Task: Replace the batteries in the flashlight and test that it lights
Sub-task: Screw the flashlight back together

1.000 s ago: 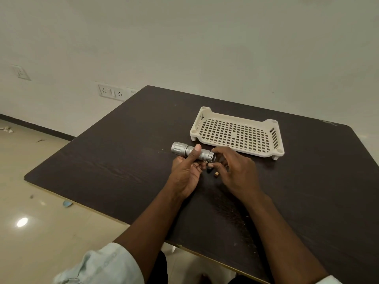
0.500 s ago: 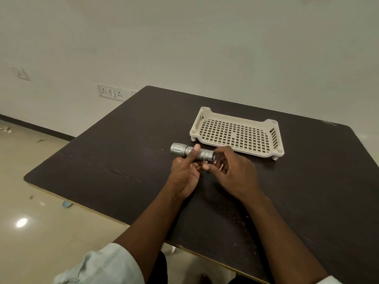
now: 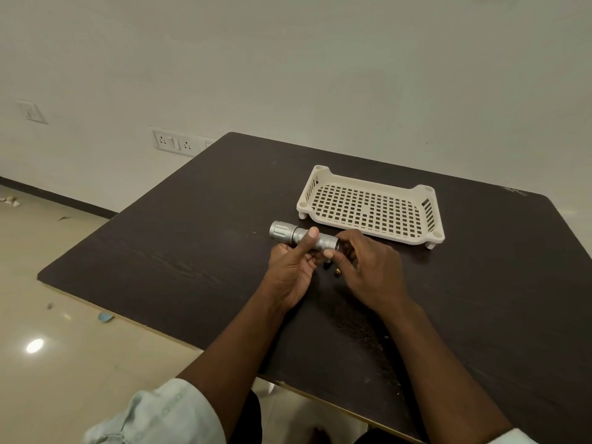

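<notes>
A silver flashlight (image 3: 304, 237) is held level just above the dark table (image 3: 192, 238), head to the left and open tail to the right. My left hand (image 3: 293, 267) grips its barrel from below, thumb over the top. My right hand (image 3: 365, 267) is at the tail end with curled fingers, pinching a small dark part (image 3: 344, 245) against the opening; what the part is cannot be told. Below the hands, a small gold-tipped battery (image 3: 337, 273) and a dark piece (image 3: 327, 267) lie on the table.
A cream perforated plastic tray (image 3: 371, 209) stands just behind the hands with nothing in it. The table's left edge drops to a tiled floor. Wall sockets (image 3: 174, 142) sit behind the table's far left corner.
My right hand has lifted from the table to the flashlight's tail end. The gold-tipped battery, hidden half a second ago, shows on the table again. My left hand has held still.
</notes>
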